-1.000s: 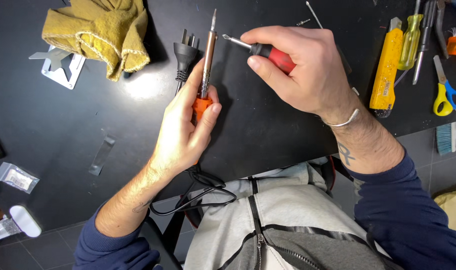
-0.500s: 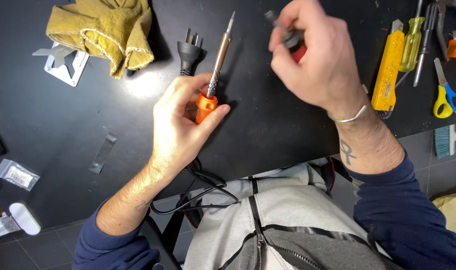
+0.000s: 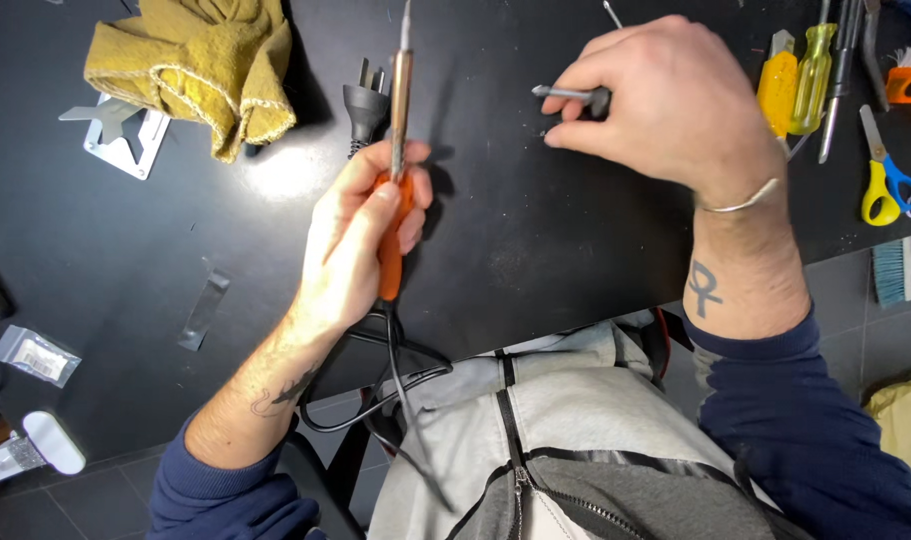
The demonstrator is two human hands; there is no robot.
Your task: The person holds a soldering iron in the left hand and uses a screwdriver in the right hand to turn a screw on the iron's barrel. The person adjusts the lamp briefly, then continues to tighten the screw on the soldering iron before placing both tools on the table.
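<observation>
the left hand (image 3: 360, 245) is wrapped around the orange grip of a soldering iron (image 3: 397, 150), fingers closed on it, holding it over the black bench (image 3: 535, 260) with the metal shaft pointing away from the person; the tip runs off the top edge of the view. its black cord (image 3: 400, 370) drops from the handle's near end, loops past the bench edge and down over the lap, and its far run is lost against dark clothing. a black mains plug (image 3: 363, 100) lies on the bench just left of the shaft.

the right hand (image 3: 665, 105) is pinched around a screwdriver (image 3: 570, 95), of which only the dark neck and short metal shaft poke out leftward from between thumb and fingers; the handle is hidden inside the fist. a thin bracelet sits at that wrist.

no open container shows. a small clear plastic bag (image 3: 35, 355) with something pale inside lies at the left edge, its contents too small to tell.

a yellow cloth (image 3: 200, 65) is bunched at upper left, partly covering a flat metal bracket (image 3: 125, 140). at upper right lie a yellow utility knife (image 3: 775, 90), a yellow-green screwdriver (image 3: 813, 65) and yellow-and-blue scissors (image 3: 885, 170), with further tools beside them cut off by the frame. a grey strip (image 3: 203, 310) lies flat on the bench at left.
</observation>
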